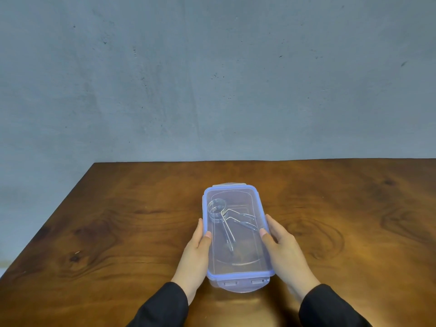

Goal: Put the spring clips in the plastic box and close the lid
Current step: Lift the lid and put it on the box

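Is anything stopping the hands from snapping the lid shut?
Nothing visible blocks them. The lid already sits on the plastic box, spring clips inside. The left hand and right hand press its long sides. The near latch flap looks unsnapped.

Soft, even light; glare is pooling on table (238, 305) at 6 o'clock, frame edges are bowing w/ wide-angle distortion.

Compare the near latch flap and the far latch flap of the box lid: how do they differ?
The near latch flap faces the camera, showing two slots; the far latch flap shows only as a thin strip. Whether either is snapped down is unclear. Both belong to the blue-rimmed lid, held by left hand and right hand.
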Available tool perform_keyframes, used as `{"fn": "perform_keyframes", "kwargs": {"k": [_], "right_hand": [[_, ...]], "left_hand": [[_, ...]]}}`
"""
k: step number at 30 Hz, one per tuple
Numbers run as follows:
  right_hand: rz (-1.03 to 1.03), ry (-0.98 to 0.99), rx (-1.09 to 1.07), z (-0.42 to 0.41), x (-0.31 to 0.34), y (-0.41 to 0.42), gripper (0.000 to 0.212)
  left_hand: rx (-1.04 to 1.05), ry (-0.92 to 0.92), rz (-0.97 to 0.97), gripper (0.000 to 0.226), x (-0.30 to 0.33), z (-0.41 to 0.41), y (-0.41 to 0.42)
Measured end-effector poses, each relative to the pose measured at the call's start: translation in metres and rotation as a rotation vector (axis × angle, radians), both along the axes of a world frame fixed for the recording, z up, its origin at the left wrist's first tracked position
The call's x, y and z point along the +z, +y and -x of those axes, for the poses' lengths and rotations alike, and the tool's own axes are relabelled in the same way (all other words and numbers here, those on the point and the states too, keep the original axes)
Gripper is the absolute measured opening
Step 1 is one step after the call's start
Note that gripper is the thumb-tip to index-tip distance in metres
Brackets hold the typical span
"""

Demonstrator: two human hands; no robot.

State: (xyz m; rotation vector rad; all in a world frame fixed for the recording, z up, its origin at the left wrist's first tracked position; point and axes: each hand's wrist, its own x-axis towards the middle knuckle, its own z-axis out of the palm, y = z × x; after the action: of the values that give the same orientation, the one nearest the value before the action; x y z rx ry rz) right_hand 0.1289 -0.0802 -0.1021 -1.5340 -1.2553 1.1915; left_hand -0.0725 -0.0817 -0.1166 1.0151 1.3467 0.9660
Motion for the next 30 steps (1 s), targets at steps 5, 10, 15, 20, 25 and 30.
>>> {"fn": "perform_keyframes", "kwargs": {"k": [5, 10, 15, 20, 25, 30], "right_hand": [[0.043, 0.166, -0.012, 0.004, 0.002, -0.003, 0.039], [0.062, 0.242, -0.042, 0.005, -0.002, -0.005, 0.036], [-0.104, -0.156, -0.098, -0.010, 0.008, 0.007, 0.060], [-0.356, -0.550, 0.205, -0.006, 0.036, 0.072, 0.053], [-0.260, -0.928, 0.564, 0.024, 0.022, 0.132, 0.064], [-0.354, -1.023, 0.442, 0.035, 0.003, 0.140, 0.058]], "left_hand": [[0.032, -0.168, 0.031, 0.038, -0.002, -0.006, -0.001], [-0.028, -0.098, 0.028, 0.046, -0.002, -0.001, -0.001], [-0.023, 0.426, -0.126, 0.069, 0.003, 0.010, -0.002], [-0.497, 1.011, -0.595, 0.079, 0.001, 0.006, -0.017], [-0.541, 1.129, -0.792, 0.092, -0.020, 0.008, -0.010], [-0.551, 1.248, -0.898, 0.083, -0.023, 0.007, -0.007]]}}
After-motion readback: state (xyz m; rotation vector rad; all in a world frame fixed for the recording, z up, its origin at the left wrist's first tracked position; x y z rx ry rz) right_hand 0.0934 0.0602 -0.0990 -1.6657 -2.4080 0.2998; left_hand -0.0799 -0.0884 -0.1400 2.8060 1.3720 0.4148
